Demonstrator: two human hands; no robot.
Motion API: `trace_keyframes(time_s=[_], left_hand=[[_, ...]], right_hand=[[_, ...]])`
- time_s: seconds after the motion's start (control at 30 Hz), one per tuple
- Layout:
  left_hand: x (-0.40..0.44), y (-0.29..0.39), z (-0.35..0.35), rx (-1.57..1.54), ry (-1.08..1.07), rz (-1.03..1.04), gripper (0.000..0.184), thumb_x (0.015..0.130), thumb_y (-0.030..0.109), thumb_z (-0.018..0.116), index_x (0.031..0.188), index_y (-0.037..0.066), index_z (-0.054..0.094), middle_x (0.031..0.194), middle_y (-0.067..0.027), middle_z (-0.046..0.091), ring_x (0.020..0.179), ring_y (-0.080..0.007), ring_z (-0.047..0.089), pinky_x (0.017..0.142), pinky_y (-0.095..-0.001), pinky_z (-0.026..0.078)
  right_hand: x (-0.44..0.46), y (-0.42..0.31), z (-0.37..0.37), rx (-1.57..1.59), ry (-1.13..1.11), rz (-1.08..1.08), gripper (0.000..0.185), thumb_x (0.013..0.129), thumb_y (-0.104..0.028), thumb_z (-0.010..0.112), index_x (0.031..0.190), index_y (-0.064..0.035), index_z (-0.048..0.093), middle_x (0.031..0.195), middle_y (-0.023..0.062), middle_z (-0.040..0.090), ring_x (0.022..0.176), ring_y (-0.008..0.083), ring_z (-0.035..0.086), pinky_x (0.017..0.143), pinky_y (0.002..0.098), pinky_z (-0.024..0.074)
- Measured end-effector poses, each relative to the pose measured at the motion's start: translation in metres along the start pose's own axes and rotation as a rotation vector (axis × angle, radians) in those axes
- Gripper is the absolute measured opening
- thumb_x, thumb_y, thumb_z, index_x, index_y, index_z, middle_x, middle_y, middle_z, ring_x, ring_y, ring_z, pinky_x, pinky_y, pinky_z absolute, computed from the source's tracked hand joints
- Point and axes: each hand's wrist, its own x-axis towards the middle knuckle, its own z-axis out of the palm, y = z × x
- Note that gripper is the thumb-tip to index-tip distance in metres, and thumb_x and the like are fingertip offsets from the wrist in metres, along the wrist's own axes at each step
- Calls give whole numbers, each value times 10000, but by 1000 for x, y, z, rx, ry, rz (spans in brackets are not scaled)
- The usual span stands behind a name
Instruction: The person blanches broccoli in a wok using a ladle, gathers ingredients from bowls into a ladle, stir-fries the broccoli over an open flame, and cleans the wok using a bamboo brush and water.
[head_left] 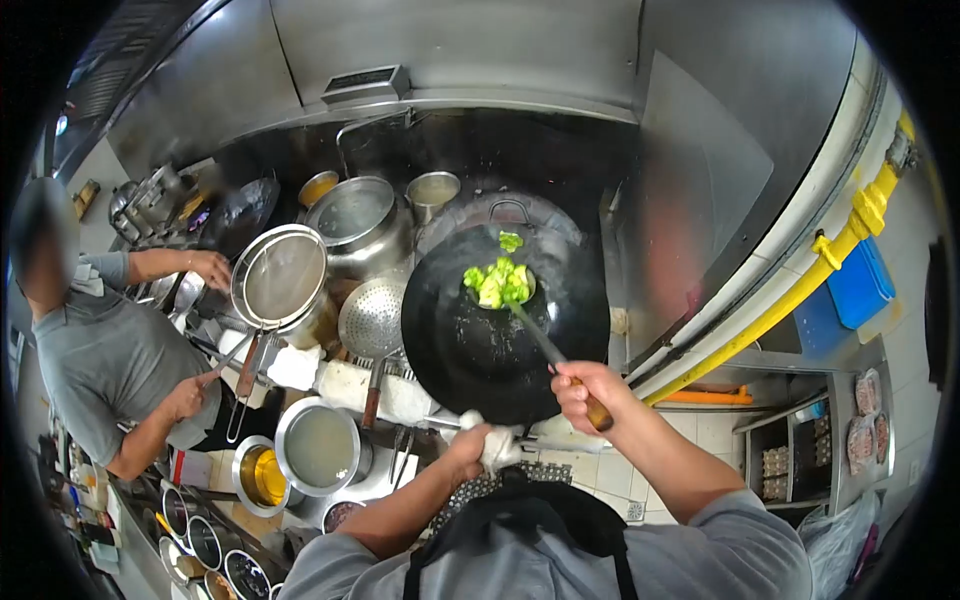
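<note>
My right hand (588, 390) is closed round the wooden handle of a wok ladle (541, 343). The ladle's bowl is inside a large black wok (455, 345), under a heap of bright green broccoli (498, 283). One separate floret (511, 241) shows just beyond the heap. My left hand (466, 454) is closed on a bunched white cloth (500, 449) at the wok's near rim. Whether the wok's handle is inside the cloth is hidden.
Left of the wok lie a perforated skimmer (372, 315), a mesh strainer (284, 277) and a lidded pot (350, 212). Nearer stand a pot of cloudy liquid (318, 447) and a bowl of yellow oil (268, 478). A co-worker (130, 350) stands at left; a yellow pipe (790, 310) runs right.
</note>
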Motion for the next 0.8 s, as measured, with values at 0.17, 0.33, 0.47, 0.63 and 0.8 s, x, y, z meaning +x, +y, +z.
trace_keyframes(time_s=[0.17, 0.33, 0.47, 0.63, 0.8], left_hand=[[8, 41, 20, -36, -14, -14, 230, 929, 198, 415, 948, 40, 581, 862, -111, 648, 775, -283, 651, 754, -483, 539], [-10, 35, 18, -11, 69, 33, 208, 916, 189, 451, 963, 34, 582, 891, -121, 654, 796, -272, 657, 759, -460, 544], [-73, 11, 33, 14, 286, 88, 166, 852, 86, 548, 985, -7, 581, 867, -108, 654, 763, -252, 666, 689, -412, 564], [-121, -7, 2, 29, -38, -4, 538, 798, 499, 699, 1005, 20, 566, 867, -94, 645, 728, -187, 655, 642, -344, 556], [-215, -81, -46, 393, 338, 240, 605, 681, 471, 758, 996, -37, 671, 1000, -128, 652, 844, -215, 606, 712, -375, 487]], right_hand=[[36, 8, -29, -231, 88, -289, 121, 895, -110, 539, 839, -100, 433, 637, -11, 449, 431, 79, 394, 381, 250, 345], [13, 5, -44, -234, 47, -238, 118, 887, -77, 545, 965, -92, 457, 670, -1, 455, 441, 76, 411, 366, 264, 352], [-55, -13, -21, -541, 117, -172, 379, 874, -69, 563, 1236, -86, 450, 651, 1, 447, 400, 70, 381, 328, 254, 321], [-130, -12, 28, -848, 38, 15, 553, 840, -46, 568, 1356, -53, 367, 613, 17, 436, 342, 80, 343, 301, 240, 283], [-155, 73, 102, -1011, -98, 131, 688, 829, -45, 588, 1425, 3, 247, 637, 61, 480, 315, 47, 298, 249, 191, 249]])
